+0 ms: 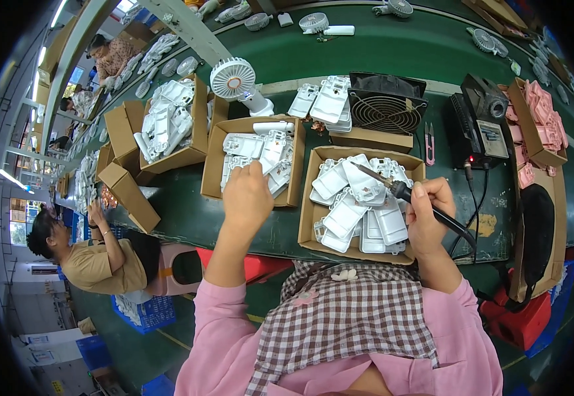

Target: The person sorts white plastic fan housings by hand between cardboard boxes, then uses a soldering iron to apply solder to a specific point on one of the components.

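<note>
My right hand [430, 210] grips a soldering iron [402, 191] by its dark handle. The metal tip points up and left, over a carton [310, 231] heaped with white plastic casings [343, 214]. My left hand [247, 188] is at the near side of another carton [293, 191], which holds similar white casings [244, 144]. Its fingers are curled down against the parts, and their tips are hidden, so what they pinch cannot be made out.
A white handheld fan [233, 78] stands behind the cartons. Behind them is a black fan unit [387, 109], with tweezers [429, 145] beside it. A soldering station [478, 129] and pink parts [543, 119] are at right. A co-worker [99, 264] sits at left.
</note>
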Tool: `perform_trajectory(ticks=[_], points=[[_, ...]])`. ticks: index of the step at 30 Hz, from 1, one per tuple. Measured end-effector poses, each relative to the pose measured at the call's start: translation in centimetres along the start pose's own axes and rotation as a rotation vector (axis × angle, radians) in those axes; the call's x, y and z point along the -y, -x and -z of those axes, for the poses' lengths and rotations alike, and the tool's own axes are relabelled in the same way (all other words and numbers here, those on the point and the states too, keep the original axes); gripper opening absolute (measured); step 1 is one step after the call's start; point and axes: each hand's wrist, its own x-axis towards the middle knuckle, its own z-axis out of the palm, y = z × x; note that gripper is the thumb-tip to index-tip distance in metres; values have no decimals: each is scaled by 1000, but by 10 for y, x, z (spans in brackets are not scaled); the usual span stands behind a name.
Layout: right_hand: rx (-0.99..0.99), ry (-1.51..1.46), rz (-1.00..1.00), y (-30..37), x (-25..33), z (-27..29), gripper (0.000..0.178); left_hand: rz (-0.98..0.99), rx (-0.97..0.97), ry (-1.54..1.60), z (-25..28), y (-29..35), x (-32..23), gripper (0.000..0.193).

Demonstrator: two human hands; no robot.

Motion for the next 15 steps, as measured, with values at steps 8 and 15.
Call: perform_trajectory(ticks=[8,15], points=[[-16,21,-8,0,0,-2,13,14,-19,-79,-14,7,-8,14],[-14,24,13,-1,-1,-2,14,71,92,-12,-20,3,-11,18]])
